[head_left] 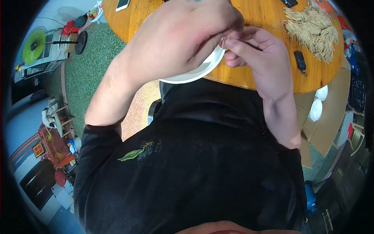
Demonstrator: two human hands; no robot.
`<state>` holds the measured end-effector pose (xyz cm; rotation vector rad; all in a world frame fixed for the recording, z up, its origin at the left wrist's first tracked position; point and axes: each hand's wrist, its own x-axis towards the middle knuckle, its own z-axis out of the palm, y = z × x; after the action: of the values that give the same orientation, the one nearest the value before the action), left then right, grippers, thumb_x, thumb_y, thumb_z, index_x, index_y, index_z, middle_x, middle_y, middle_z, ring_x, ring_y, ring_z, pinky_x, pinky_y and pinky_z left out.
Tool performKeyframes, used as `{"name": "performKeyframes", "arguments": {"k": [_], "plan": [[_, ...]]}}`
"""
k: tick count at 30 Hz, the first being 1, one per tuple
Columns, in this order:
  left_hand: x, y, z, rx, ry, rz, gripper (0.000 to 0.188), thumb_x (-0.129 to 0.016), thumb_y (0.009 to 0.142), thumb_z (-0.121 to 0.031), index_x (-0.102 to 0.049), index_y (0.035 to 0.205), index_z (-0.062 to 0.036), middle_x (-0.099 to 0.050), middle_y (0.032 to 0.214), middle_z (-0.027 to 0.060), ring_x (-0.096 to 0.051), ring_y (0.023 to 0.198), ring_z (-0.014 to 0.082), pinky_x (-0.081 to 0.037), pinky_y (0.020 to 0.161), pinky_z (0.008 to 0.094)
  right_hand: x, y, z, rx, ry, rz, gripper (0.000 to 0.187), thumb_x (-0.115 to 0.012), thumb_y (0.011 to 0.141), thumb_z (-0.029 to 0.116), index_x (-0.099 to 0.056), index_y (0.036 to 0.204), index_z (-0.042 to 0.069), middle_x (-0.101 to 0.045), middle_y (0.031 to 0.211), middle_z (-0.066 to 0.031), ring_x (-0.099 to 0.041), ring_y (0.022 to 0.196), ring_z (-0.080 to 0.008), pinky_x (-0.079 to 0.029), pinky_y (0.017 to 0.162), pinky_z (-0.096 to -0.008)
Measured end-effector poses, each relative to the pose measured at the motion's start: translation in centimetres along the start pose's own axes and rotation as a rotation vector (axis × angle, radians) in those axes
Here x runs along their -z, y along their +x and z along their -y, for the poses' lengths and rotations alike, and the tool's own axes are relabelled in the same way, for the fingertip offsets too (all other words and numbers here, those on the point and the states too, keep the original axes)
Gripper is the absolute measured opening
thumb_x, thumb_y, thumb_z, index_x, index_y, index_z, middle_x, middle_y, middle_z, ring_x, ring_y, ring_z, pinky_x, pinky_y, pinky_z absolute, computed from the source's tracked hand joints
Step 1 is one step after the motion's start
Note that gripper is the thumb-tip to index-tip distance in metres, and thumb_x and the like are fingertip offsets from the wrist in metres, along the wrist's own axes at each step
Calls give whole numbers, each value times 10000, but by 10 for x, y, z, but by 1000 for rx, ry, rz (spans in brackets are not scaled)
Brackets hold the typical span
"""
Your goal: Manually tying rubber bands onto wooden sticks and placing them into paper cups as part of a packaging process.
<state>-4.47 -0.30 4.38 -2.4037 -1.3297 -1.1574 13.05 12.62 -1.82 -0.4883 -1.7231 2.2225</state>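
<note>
Over the near side of a round wooden table [265, 11], my two hands meet with their fingertips close together. My left hand [183, 39] is closed and bent inward, its back toward me, hiding most of its fingers. With the thumb pressed to the forefinger, my right hand [265, 54] is closed in a pinch beside the left fingertips. Whatever lies between the fingers is too small to make out. Below my left hand stands a white bowl [191, 77] at the table's edge; the hand covers its inside.
A heap of beige strands [311, 33] lies at the table's right, near a black key fob [299, 61]. At the far edge are a white phone [122, 4] and a black device [289, 3]. Cardboard [331, 113] holding white round things [316, 110] is lower right. A green fan [33, 45] stands left.
</note>
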Motion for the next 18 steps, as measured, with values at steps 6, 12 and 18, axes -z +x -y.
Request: {"name": "performKeyframes", "arguments": {"k": [6, 12, 18], "plan": [[-1, 4, 3, 145, 8, 116, 112, -687, 943, -63, -593, 987, -22, -642, 946, 163, -656, 835, 379, -532, 726, 450, 4, -1, 2, 13, -22, 97, 178, -729, 996, 71, -753, 1101, -70, -788, 934, -111, -764, 826, -115, -609, 790, -220], [1, 19, -8, 295, -2, 243, 126, -691, 914, -84, -629, 982, 2, -658, 917, 172, -684, 876, 387, -549, 753, 444, 11, -3, 2, 28, -130, 220, 162, -703, 1015, 76, -765, 1091, -53, -789, 957, -109, -771, 872, -121, -608, 837, -234], [0, 20, -10, 515, -138, 220, 176, -721, 906, -97, -658, 1028, 13, -698, 916, 161, -710, 888, 380, -566, 768, 434, 14, -3, -2, -45, 15, 291, 181, -696, 1030, 72, -764, 1139, -56, -793, 1011, -129, -787, 925, -159, -629, 890, -263]]}}
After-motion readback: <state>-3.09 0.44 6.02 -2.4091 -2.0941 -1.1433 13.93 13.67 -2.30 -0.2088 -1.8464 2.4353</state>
